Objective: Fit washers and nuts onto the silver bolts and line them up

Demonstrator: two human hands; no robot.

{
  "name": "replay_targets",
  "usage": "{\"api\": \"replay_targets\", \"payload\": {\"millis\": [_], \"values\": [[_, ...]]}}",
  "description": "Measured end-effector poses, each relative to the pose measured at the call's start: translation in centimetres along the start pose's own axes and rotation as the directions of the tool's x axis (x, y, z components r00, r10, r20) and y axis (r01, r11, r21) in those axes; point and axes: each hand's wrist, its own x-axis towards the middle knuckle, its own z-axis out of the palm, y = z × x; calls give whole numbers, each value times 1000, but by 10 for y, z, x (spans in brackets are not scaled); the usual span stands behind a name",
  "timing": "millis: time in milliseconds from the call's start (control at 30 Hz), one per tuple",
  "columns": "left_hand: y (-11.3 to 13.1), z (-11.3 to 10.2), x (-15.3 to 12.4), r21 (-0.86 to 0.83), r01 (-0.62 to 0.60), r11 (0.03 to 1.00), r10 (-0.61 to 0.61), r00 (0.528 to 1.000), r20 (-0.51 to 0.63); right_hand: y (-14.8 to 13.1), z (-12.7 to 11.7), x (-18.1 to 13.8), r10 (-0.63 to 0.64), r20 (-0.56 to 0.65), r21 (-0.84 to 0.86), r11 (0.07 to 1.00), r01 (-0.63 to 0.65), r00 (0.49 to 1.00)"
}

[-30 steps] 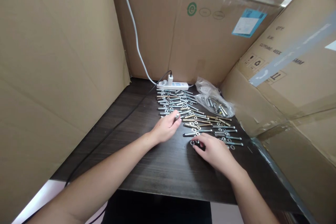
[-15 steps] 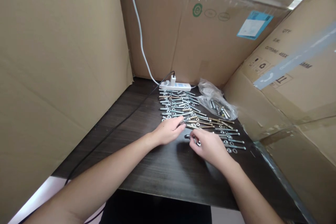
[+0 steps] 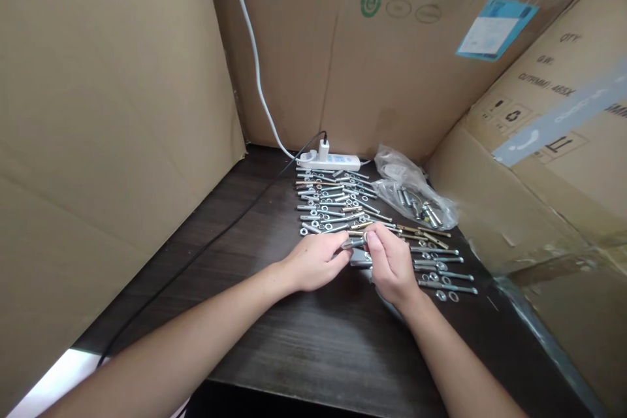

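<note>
While the left hand (image 3: 318, 262) is pinching a bolt (image 3: 353, 243) just near of the laid-out bolt rows (image 3: 333, 202), the right hand (image 3: 390, 266), a second ago apart on the table (image 3: 294, 339), is gripping what looks like a washer (image 3: 365, 236) against the bolt's tip.

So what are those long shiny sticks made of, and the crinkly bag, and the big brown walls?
The bolt between the left hand and right hand, like the rows of bolts, looks like metal: silvery, glinting, some yellowish, likely plated. The bag looks like thin clear plastic, wrinkled and see-through. The walls are brown cardboard, creased and taped.
</note>
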Motion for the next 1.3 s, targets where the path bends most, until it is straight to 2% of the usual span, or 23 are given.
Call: {"api": "replay_targets", "payload": {"millis": [300,567,667,767,800,867,900,967,1000,1033,1067,1167,1300], "values": [[-3,2,1,-55,22,998,-21,999,30,1,2,1,-20,78,66,998,15,997],[-4,1,2,-250,36,968,-28,999,33,2,2,1,-60,22,107,993,57,998],[-5,-1,2,-457,8,889,0,1000,17,4,-2,4,-63,3,75,995,62,998],[-7,-3,2,-730,52,681,0,997,71,8,-17,10,-21,100,-25,999,23,995],[-8,-3,2,-791,87,605,-12,995,100,10,-24,13,21,176,-75,997,-8,984],[-10,-3,2,-859,138,493,-35,990,139,12,-40,16,160,341,-166,980,-108,926],[-11,-3,3,-874,150,461,-41,988,148,13,-48,16,243,420,-200,965,-172,874],[-13,-2,3,-890,161,426,-52,987,154,15,-60,14,384,566,-284,922,-264,729],[-14,-2,4,-894,164,416,-53,986,156,16,-63,12,440,591,-337,896,-290,676],[-14,-2,4,-897,167,408,-51,986,161,17,-64,9,485,589,-392,871,-296,646],[-14,-2,4,-900,168,401,-46,985,164,19,-64,7,522,564,-451,844,-292,640],[-15,-2,5,-912,163,377,-34,986,162,21,-57,1,582,469,-605,760,-238,665],[-14,-3,6,-923,166,349,-47,986,159,21,-50,1,612,451,-678,708,-197,650]]}}
